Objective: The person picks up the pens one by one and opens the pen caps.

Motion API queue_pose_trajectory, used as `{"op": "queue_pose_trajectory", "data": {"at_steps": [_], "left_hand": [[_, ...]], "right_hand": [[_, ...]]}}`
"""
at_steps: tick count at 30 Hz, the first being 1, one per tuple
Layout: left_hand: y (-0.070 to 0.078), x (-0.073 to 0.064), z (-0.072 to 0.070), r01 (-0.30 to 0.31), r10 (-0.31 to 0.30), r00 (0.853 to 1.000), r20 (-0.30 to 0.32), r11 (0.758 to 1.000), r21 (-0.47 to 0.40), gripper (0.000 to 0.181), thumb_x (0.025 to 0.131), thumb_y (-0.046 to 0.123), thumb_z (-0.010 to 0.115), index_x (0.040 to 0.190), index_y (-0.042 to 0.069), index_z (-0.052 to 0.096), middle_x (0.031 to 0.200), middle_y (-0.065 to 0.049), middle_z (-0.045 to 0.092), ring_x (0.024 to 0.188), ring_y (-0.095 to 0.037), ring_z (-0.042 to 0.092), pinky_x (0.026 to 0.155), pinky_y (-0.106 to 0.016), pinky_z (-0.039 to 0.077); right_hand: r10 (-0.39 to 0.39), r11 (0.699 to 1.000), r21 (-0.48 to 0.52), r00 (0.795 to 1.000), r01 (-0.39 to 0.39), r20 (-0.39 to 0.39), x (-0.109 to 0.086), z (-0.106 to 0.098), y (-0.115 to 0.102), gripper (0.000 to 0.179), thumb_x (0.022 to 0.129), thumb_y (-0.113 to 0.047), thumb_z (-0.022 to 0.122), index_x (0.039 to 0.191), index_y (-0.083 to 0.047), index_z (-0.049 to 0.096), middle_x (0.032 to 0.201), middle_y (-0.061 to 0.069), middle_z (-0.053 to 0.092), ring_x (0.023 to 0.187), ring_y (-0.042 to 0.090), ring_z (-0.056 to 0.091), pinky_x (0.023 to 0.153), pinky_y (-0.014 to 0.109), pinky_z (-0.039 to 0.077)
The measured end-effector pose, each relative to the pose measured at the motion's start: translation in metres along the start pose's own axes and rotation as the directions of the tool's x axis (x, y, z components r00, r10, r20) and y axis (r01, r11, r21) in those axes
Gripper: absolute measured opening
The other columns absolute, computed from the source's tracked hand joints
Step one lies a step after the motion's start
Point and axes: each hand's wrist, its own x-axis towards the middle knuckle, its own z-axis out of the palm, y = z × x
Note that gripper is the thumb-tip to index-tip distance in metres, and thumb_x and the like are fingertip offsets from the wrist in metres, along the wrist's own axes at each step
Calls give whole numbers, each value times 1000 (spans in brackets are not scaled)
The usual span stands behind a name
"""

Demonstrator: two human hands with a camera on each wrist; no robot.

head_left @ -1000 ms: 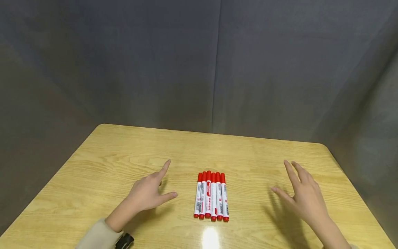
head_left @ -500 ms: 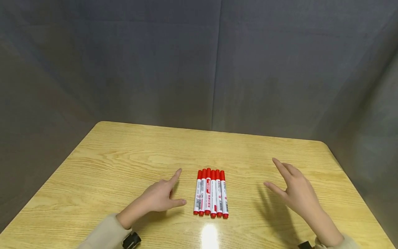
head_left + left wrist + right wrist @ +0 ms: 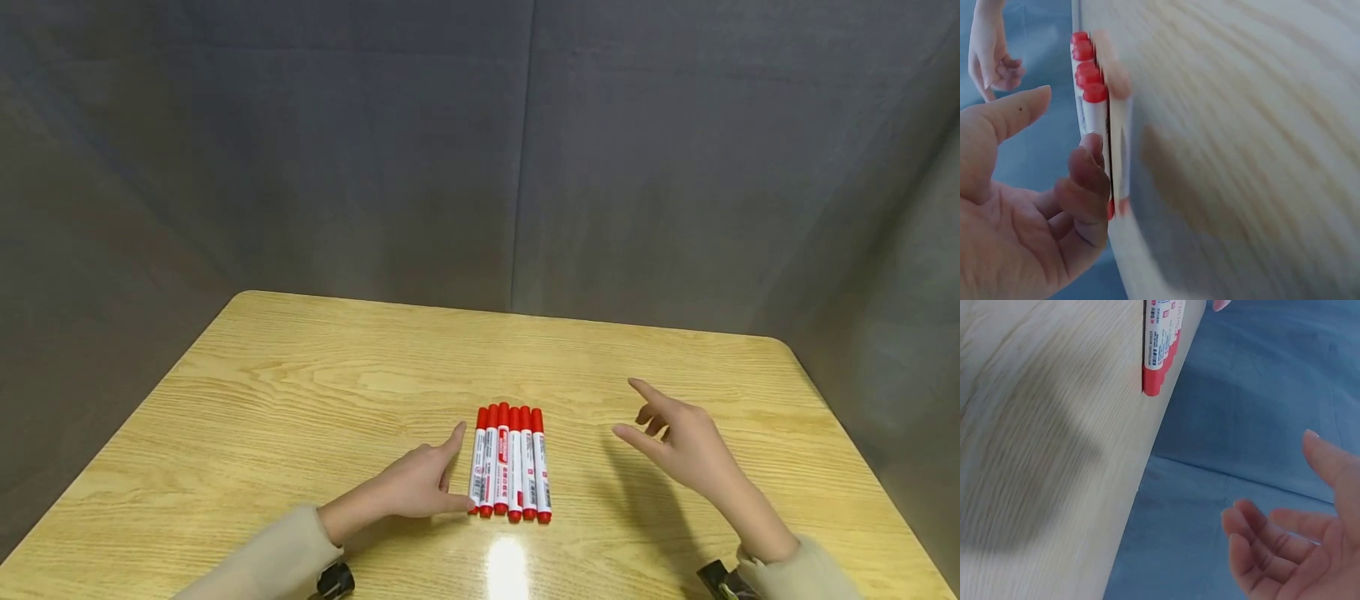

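Several markers (image 3: pixel 503 475) with white barrels and red caps lie side by side in a row on the wooden table. Right beside the row's left end is my left hand (image 3: pixel 420 482), index finger and thumb spread apart; in the left wrist view its fingertips (image 3: pixel 1092 142) come up close to the nearest marker (image 3: pixel 1095 109). Whether they touch it I cannot tell. My right hand (image 3: pixel 686 442) hovers over the table well to the right of the markers, holding nothing. Its index finger and thumb extend while the other fingers bend loosely, as the right wrist view shows.
The light wooden table (image 3: pixel 337 358) has rounded far corners. A dark grey cloth curtain (image 3: pixel 375 167) hangs behind it and at both sides. Black straps with devices (image 3: pixel 335 579) sit at both wrists, below beige sleeves (image 3: pixel 270 554).
My left hand has moved right, up to the left end of the marker row. My right hand has drifted left, its other fingers bending more. The markers lie as before.
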Motion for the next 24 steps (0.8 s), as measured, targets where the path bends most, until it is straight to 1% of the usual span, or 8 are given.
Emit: {"op": "queue_pose_trajectory", "data": {"at_steps": [2, 5, 10, 13, 16, 19, 22, 24], "left_hand": [[1, 3, 3, 11, -11, 1000, 11, 1000, -6, 101, 74, 28, 76, 143, -11, 12, 50, 6, 46, 40, -4, 40, 41, -20, 35], [1, 6, 5, 19, -19, 999, 27, 1000, -22, 104, 73, 28, 77, 142, -11, 11, 50, 6, 47, 40, -5, 40, 40, -19, 35], [2, 9, 9, -6, 8, 999, 41, 999, -51, 106, 70, 26, 79, 142, -13, 11, 51, 5, 47, 41, -5, 41, 40, -20, 35], [2, 11, 11, -14, 16, 999, 39, 999, -38, 108, 68, 27, 81, 142, -11, 12, 52, 6, 48, 42, -5, 43, 42, -20, 37], [1, 14, 13, -3, 3, 999, 36, 1000, -11, 111, 65, 30, 83, 143, -10, 14, 55, 7, 50, 44, -5, 44, 45, -21, 39], [1, 16, 14, 5, -6, 999, 38, 1000, 16, 111, 64, 31, 83, 142, -11, 16, 58, 7, 51, 46, -5, 44, 49, -21, 40], [2, 17, 14, 10, -11, 999, 42, 1000, 28, 106, 65, 28, 82, 141, -12, 19, 58, 6, 50, 46, -5, 42, 49, -21, 39], [2, 18, 14, 20, -21, 999, 43, 999, 32, 102, 65, 23, 80, 140, -12, 20, 58, 5, 50, 45, -5, 42, 47, -21, 38]], "right_hand": [[6, 999, 40, 1000, -7, 25, 3, 3, 1, 58, 84, -27, 68, 132, 0, 48, 78, -1, 62, 62, 8, 54, 55, 25, 45], [10, 997, 80, 998, -14, 55, 8, 6, 2, 57, 85, -27, 67, 131, 1, 48, 77, -3, 61, 62, 7, 53, 56, 24, 45], [8, 990, 140, 996, -20, 90, 15, 12, 3, 56, 85, -25, 66, 130, 3, 49, 76, -2, 61, 64, 8, 55, 58, 25, 46], [12, 985, 171, 994, -31, 112, 18, 15, 3, 55, 85, -25, 66, 129, 4, 49, 77, -1, 61, 65, 9, 55, 59, 25, 46], [14, 981, 188, 992, -38, 128, 21, 19, 2, 55, 85, -24, 66, 129, 4, 49, 79, 0, 62, 65, 9, 54, 59, 25, 46], [11, 980, 198, 991, -37, 133, 23, 21, 1, 54, 85, -24, 66, 129, 4, 49, 79, 0, 61, 66, 9, 54, 59, 25, 46], [6, 976, 213, 991, -34, 134, 25, 24, -1, 54, 86, -24, 66, 130, 3, 49, 77, -1, 61, 66, 10, 55, 60, 25, 46], [5, 975, 220, 990, -36, 139, 26, 25, -2, 55, 86, -25, 65, 130, 3, 49, 77, -2, 61, 67, 10, 55, 61, 26, 47]]}}
